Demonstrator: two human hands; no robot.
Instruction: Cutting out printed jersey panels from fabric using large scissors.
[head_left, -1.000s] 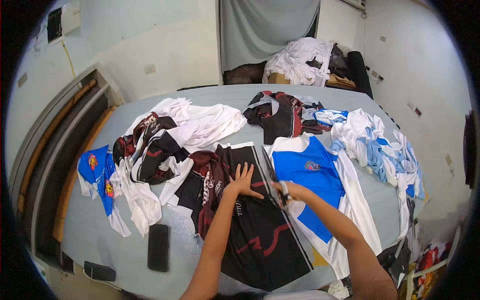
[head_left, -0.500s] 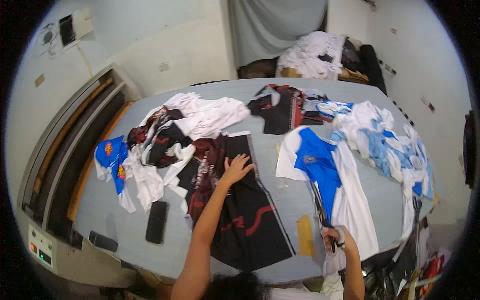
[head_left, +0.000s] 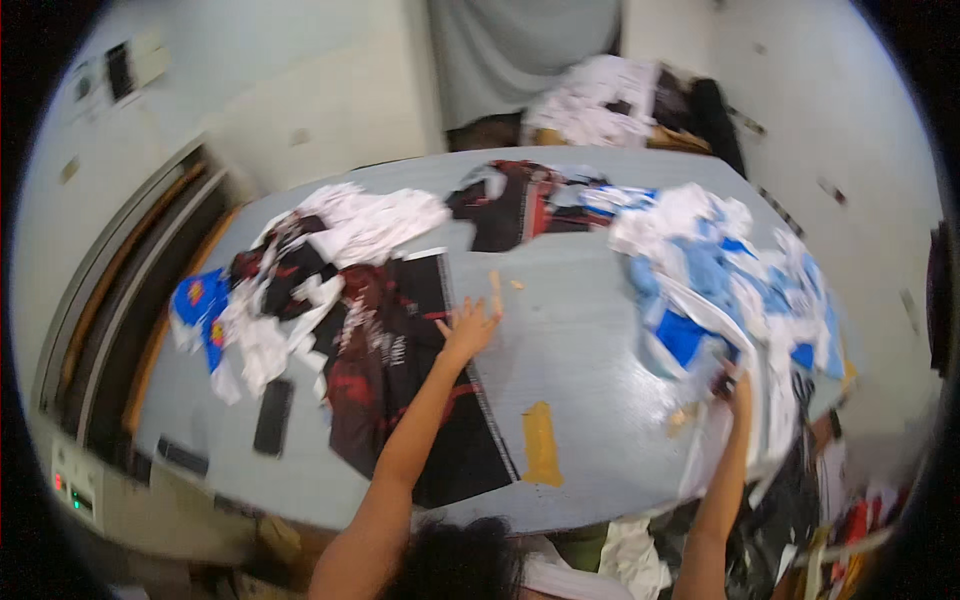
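Left hand [head_left: 468,328] flat on black jersey [head_left: 420,390]; right hand [head_left: 735,385] grips blue-and-white shirt [head_left: 700,330] at table [head_left: 570,300] edge

Flat garment [head_left: 410,390] lies on the table [head_left: 570,330], left of what seems a heaped pile [head_left: 730,290].

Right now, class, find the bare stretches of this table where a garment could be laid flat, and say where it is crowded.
The widest bare patch of the grey table lies between the black garment under the left hand and the blue-and-white pile by the right hand. The left side, around the white and dark heap, is crowded.
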